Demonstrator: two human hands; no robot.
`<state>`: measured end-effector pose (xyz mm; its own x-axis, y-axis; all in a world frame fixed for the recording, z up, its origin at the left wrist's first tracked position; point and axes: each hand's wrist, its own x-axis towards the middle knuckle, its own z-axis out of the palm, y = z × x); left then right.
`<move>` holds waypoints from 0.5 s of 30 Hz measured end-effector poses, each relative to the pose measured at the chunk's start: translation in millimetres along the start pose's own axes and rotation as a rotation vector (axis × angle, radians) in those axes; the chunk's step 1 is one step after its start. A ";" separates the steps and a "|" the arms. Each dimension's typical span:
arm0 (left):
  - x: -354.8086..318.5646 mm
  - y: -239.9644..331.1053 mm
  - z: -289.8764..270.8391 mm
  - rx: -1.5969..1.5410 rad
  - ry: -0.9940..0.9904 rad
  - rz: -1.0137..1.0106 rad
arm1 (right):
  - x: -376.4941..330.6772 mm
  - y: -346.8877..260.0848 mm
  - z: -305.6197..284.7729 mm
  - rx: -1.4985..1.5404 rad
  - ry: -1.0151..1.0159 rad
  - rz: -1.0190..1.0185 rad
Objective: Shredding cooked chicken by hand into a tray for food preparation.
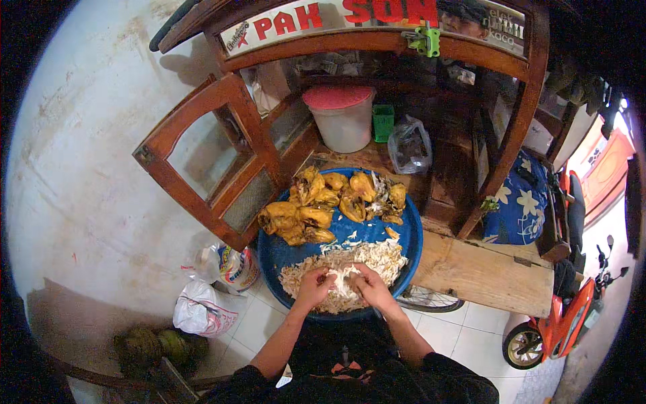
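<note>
here, both hands (313,288) half-curled, pinching pale shredded meat (345,283) between them, over a blue tray (413,232)

Daylight is strongest at the right, where the area behind the orange-red motorbike (568,326) washes out nearly to white. The pale, stained wall (114,161) is evenly lit, with a brown shadow low down. Inside the brown wooden cabinet (444,161) it is dim; the clear plastic bag (410,148) there shows small glints. Soft highlights touch the yellow-brown chicken pieces (299,219) toward the round blue tray's (415,249) far edge. The black shirt (350,360) loses detail. Straight edges bow outward; grainy black fills the corners.
</note>
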<state>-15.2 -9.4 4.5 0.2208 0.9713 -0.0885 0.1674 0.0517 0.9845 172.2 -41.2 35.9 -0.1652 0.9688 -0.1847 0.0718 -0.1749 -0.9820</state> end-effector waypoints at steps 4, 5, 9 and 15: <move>-1.0 -6.8 -3.2 0.019 0.021 0.062 | -6.7 -15.1 2.1 0.004 -0.148 0.133; -1.5 -2.1 -3.0 0.045 -0.005 0.100 | -7.5 -12.9 2.1 -0.031 -0.188 0.117; -6.4 17.5 -2.6 0.149 0.017 0.082 | -0.7 -4.5 0.6 -0.076 -0.070 0.003; -10.7 30.9 -7.0 0.073 0.001 0.079 | -7.4 -35.7 12.1 0.081 -0.133 0.086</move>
<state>-19.1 -16.6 37.0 0.2347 0.9720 -0.0111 0.2195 -0.0419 0.9747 158.9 -44.2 71.8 -0.2907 0.9189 -0.2666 0.0122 -0.2750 -0.9614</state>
